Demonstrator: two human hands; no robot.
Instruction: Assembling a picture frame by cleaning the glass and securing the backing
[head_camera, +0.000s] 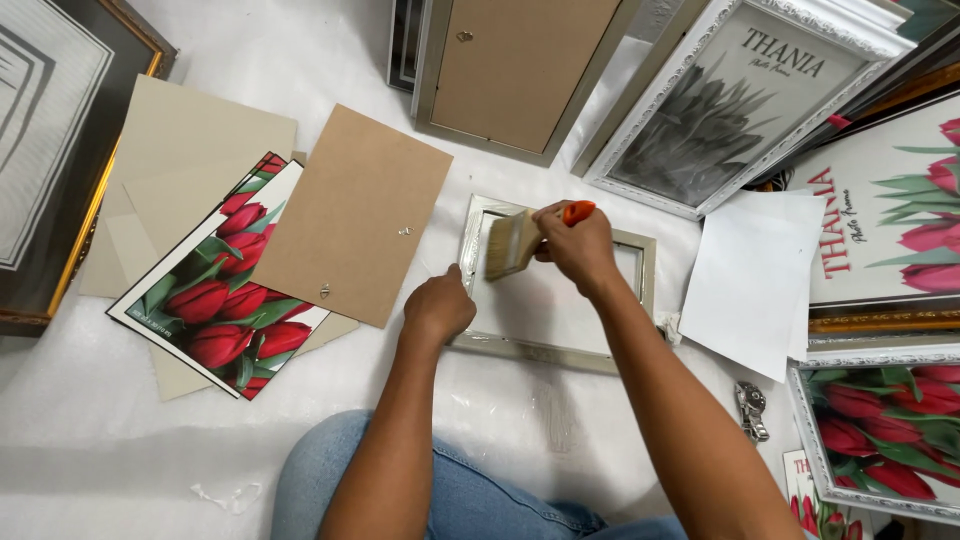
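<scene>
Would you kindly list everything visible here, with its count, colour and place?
Picture frame: one, silvery, flat on the white floor at centre, under the hands.
Paintbrush: one, pale bristles with an orange handle tip, over the frame's left part.
Backing board: one, brown, left of the frame.
Tulip print: one, red flowers, lying at left on beige sheets.
White paper: a few sheets, right of the frame.
Wristwatch: one, metal, on the floor at lower right.
Other frames: several, leaning along the top and right edges; one dark, gold-edged one at far left.
Left hand: closed, resting on the frame's left edge.
Right hand: fingers closed around the paintbrush.
</scene>
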